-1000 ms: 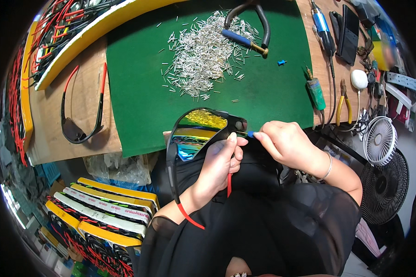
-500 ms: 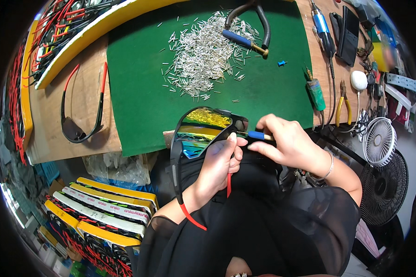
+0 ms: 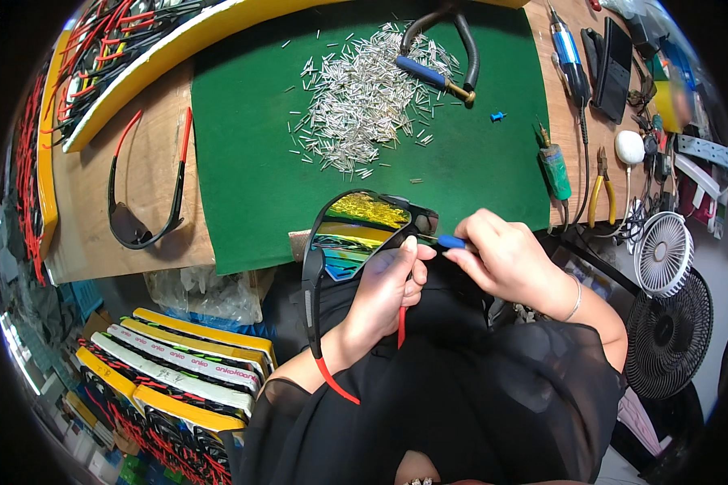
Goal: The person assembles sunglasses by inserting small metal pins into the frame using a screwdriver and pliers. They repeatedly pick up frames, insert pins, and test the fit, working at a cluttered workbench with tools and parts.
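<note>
A pair of black sunglasses (image 3: 356, 234) with yellow-blue mirrored lenses and red temple tips is held over my lap, at the front edge of the green mat. My left hand (image 3: 387, 284) is closed on the frame near the hinge. My right hand (image 3: 505, 259) pinches a small blue-handled screwdriver (image 3: 451, 242). Its thin shaft points left toward the hinge beside my left thumb; whether the tip touches a screw is too small to tell. Most of the handle's rear is hidden in my right fingers.
Small metal pins (image 3: 364, 101) lie heaped on the green mat (image 3: 477, 170), beside another blue-handled tool (image 3: 421, 71). Dark sunglasses (image 3: 141, 230) rest at left. Yellow-handled cutters (image 3: 601, 190), a green-handled tool (image 3: 555, 171) and fans (image 3: 663, 252) stand at right. Stacked trays (image 3: 190, 364) of eyewear sit lower left.
My right fingers have closed further around the screwdriver handle, covering its gold-coloured rear part. My left hand and the sunglasses have stayed nearly in place; the whole view has shifted slightly.
</note>
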### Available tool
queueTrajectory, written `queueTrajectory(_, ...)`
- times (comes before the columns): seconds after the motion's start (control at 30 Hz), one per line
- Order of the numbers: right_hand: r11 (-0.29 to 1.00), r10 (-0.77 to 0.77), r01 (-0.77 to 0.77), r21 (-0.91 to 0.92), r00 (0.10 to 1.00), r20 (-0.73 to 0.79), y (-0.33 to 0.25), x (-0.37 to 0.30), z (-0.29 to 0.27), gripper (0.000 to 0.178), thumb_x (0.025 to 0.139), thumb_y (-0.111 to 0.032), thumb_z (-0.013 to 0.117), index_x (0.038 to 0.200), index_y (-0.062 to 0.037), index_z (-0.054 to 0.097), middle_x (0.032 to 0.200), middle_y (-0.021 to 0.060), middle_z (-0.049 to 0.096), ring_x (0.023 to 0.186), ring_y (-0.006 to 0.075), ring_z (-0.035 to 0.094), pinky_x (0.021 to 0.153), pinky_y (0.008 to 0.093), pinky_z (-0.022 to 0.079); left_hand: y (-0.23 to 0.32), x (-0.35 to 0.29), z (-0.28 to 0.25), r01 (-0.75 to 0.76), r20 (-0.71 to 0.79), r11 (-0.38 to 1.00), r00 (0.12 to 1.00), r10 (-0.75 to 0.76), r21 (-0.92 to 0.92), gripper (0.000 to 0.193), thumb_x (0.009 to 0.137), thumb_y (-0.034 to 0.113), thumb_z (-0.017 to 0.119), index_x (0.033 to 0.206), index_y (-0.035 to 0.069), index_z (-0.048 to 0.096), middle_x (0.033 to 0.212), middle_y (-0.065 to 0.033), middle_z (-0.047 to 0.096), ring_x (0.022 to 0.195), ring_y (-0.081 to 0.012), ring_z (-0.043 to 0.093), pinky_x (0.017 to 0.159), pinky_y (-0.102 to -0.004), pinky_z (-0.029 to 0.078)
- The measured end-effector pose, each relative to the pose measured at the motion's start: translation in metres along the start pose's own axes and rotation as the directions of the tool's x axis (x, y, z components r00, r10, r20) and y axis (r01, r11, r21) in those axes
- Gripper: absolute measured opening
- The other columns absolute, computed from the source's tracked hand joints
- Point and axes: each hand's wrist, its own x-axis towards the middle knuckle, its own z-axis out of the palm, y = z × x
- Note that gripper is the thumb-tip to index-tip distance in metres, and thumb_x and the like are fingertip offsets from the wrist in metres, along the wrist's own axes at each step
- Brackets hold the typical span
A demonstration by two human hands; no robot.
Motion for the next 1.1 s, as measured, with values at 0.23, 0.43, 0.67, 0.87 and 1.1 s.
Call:
queueTrajectory(0.23,0.995,0.058,-0.044,-0.089,0.984,0.167,0.01,-0.004,0.003,0.027,0.076,-0.019,0.063,0.086,-0.0011,0.046,0.076,0.0142,0.051,0.059,0.0305,0.055,0.051,0.0363,0.046,0.001,-0.001,0.001,0.009,-0.012,1.0,1.0,-0.009,0.01,0.03,0.093,0.03,0.041,0.091,0.002,0.051,0.061,0.0017,0.045,0.044,-0.0028,0.031,0.04,-0.0166,0.025)
queueTrajectory(0.43,0.999,0.015,-0.017,0.03,0.997,0.07,0.002,0.003,-0.004,0.024,0.078,-0.019,0.061,0.086,-0.0019,0.046,0.071,0.0133,0.051,0.055,0.0308,0.055,0.05,0.0371,0.046,0.0,0.0,0.0,-0.002,-0.004,1.0,1.0,0.002,0.005,0.031,0.093,0.031,0.041,0.092,0.002,0.051,0.061,0.0013,0.045,0.044,-0.0028,0.031,0.04,-0.0165,0.025)
queueTrajectory(0.67,0.999,-0.034,0.034,0.006,0.998,0.055,-0.001,0.003,-0.007,0.026,0.079,-0.023,0.06,0.08,-0.0015,0.047,0.061,0.0133,0.051,0.053,0.0306,0.054,0.048,0.0369,0.046,0.0,0.0,-0.001,-0.007,0.004,1.0,1.0,0.007,-0.007,0.031,0.093,0.03,0.041,0.091,0.001,0.051,0.062,0.001,0.045,0.044,-0.0027,0.032,0.04,-0.0164,0.025)
queueTrajectory(0.87,0.993,-0.025,0.042,-0.112,0.99,0.142,0.005,-0.002,-0.002,0.025,0.077,-0.021,0.062,0.086,-0.0023,0.047,0.065,0.0129,0.051,0.055,0.0316,0.054,0.05,0.037,0.046,0.0,0.0,0.002,-0.009,-0.015,1.0,1.0,0.009,0.015,0.033,0.094,0.029,0.039,0.094,-0.001,0.052,0.063,0.0013,0.045,0.044,-0.0019,0.03,0.039,-0.0168,0.023)
queueTrajectory(1.1,0.997,-0.02,0.032,-0.075,0.988,0.154,0.005,0.0,-0.004,0.027,0.075,-0.017,0.063,0.087,-0.0024,0.045,0.075,0.0146,0.052,0.059,0.0304,0.056,0.05,0.0369,0.046,0.001,0.0,0.001,0.001,-0.005,1.0,1.0,-0.001,0.002,0.031,0.093,0.029,0.041,0.091,0.001,0.051,0.061,0.0013,0.045,0.044,-0.0028,0.031,0.04,-0.0166,0.026)
